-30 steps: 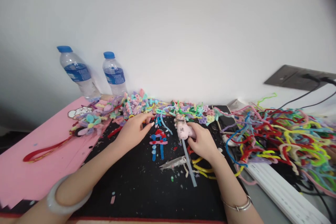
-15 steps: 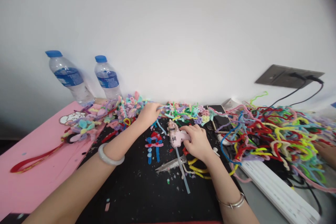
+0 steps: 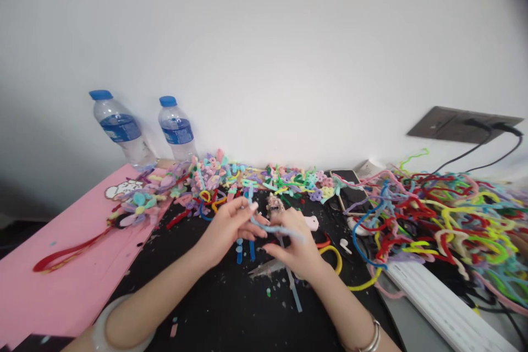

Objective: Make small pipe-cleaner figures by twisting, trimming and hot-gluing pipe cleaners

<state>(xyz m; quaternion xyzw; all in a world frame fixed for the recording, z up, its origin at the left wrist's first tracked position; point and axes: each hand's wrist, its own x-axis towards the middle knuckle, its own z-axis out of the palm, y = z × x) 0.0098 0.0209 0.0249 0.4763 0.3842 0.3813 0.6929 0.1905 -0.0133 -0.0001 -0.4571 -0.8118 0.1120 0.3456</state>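
Near the centre of the frame, the left hand [image 3: 231, 229] pinches a pale blue pipe cleaner [image 3: 273, 228], its long end pointing rightward and slightly down across the right hand [image 3: 297, 245]; whether those right fingers grip it, I can't tell

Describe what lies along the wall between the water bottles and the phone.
In the head view, a heap of colourful fuzzy pieces fills the stretch between the bottles and the phone.
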